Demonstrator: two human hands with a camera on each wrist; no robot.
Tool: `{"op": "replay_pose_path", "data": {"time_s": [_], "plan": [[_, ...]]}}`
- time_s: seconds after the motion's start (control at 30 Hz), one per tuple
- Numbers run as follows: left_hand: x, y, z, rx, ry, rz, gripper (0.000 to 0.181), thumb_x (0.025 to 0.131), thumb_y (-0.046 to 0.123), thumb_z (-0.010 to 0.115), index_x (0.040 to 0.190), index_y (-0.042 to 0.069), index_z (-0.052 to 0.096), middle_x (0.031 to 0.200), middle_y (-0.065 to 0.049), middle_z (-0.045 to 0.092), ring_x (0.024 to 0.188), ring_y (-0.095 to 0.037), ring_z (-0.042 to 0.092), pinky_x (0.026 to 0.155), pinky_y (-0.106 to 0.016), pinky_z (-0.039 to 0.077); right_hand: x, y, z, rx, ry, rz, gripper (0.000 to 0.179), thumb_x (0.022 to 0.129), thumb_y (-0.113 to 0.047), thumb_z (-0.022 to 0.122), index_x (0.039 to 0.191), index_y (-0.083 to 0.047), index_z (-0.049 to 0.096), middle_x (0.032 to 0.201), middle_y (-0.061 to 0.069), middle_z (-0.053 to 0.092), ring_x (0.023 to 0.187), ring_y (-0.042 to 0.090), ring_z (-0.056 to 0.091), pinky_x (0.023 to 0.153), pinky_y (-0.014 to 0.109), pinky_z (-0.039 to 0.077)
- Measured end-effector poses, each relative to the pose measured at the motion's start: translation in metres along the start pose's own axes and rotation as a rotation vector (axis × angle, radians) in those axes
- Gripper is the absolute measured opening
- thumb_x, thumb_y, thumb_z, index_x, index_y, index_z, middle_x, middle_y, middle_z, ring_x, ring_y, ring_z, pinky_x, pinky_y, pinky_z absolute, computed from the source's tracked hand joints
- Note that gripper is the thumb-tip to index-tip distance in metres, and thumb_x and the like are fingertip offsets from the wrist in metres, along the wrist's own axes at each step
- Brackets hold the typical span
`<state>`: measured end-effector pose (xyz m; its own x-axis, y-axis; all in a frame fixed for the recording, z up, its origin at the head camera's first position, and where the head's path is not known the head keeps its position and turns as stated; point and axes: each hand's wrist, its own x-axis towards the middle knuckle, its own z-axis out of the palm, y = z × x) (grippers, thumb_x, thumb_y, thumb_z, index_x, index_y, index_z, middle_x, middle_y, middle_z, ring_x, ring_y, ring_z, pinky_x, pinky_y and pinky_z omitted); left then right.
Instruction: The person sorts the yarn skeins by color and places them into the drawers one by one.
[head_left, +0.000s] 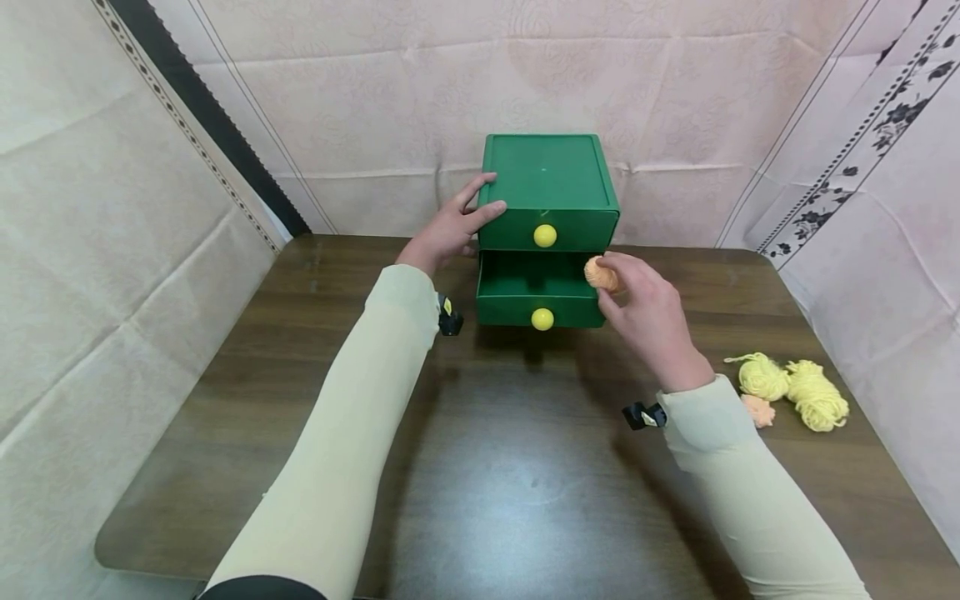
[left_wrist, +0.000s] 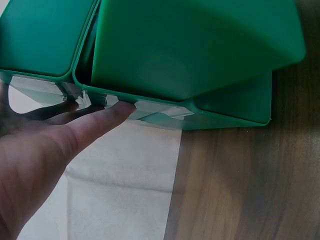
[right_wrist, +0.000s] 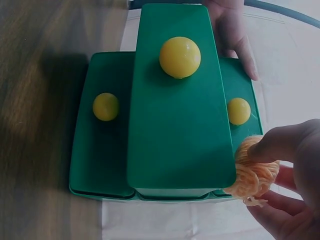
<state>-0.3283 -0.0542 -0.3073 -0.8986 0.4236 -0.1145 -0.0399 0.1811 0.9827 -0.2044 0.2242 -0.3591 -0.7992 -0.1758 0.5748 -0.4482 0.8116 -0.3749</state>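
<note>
A green drawer cabinet stands at the back of the table, its middle drawer pulled out. My left hand steadies the cabinet's left side, thumb and forefinger reaching onto its top edge. In the left wrist view its extended fingers press along the side wall. Between thumb and fingers, my right hand pinches a small ball of orange yarn at the right rim of the pulled-out drawer. The right wrist view shows the yarn ball's wound strands beside the drawer front.
To the right on the brown wooden table lie two yellow yarn balls and another orange yarn ball. Yellow round knobs stick out from the drawer fronts. Pale patterned cloth hangs behind and at both sides.
</note>
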Motion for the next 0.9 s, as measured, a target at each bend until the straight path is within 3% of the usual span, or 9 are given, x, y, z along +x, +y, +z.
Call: {"op": "replay_pose_path", "data": {"time_s": [0.9], "plan": [[0.0001, -0.0003, 0.0000, 0.009, 0.003, -0.009, 0.066, 0.092, 0.046, 0.062, 0.147, 0.052, 0.025, 0.159, -0.003, 0.025, 0.133, -0.035, 0.045, 0.102, -0.057, 0.042, -0.0071, 0.0011, 0.0012, -0.022, -0.017, 0.020, 0.033, 0.091, -0.012, 0.066, 0.123, -0.005, 0.062, 0.132, 0.016, 0.060, 0.120, 0.033, 0.058, 0.097, 0.052, 0.048]]}}
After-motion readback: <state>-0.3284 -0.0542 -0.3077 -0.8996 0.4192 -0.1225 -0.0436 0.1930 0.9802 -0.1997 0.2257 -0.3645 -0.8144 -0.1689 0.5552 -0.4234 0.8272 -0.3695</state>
